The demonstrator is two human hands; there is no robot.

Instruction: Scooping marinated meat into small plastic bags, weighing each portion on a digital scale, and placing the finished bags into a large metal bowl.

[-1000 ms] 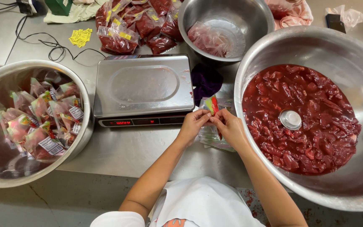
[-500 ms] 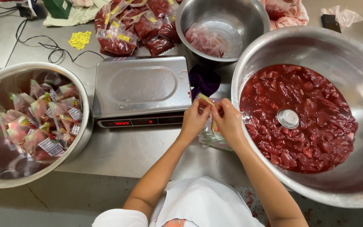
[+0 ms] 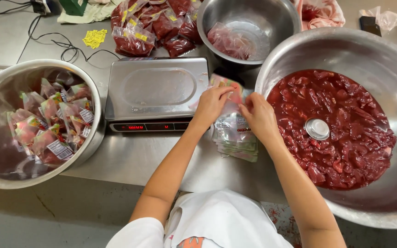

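A large steel bowl (image 3: 37,124) at the left edge of the steel tabletop (image 3: 152,160) held a heap of small sealed plastic packets with printed labels (image 3: 51,124). Beside it stood a flat digital kitchen scale with a bare steel platform and a red lit display (image 3: 157,94). Behind the scale lay a pile of filled clear bags of dark red meat with yellow tags (image 3: 152,25), a scatter of yellow paper tags (image 3: 94,37) and a black cable (image 3: 47,39).

The person's left hand (image 3: 211,106) and right hand (image 3: 259,117) met just right of the scale, fingers pinched narrowly on the top of an empty clear printed plastic pouch (image 3: 228,89). Half a second before, the same hands were held closer together with the pouch's mouth raised between them; here they had drawn slightly apart and the pouch lay lower and flatter, which suggested it was being separated or opened rather than filled. Under the hands rested a stack of like empty pouches (image 3: 235,138) on the tabletop.

Farther back, a medium steel bowl (image 3: 249,27) contained one bag of pinkish meat (image 3: 228,41). At right, a very wide steel basin (image 3: 345,124) held a mass of wet dark red meat pieces (image 3: 336,124), with a small round metal cup (image 3: 317,128) sitting in it. No meat was in the pouch.
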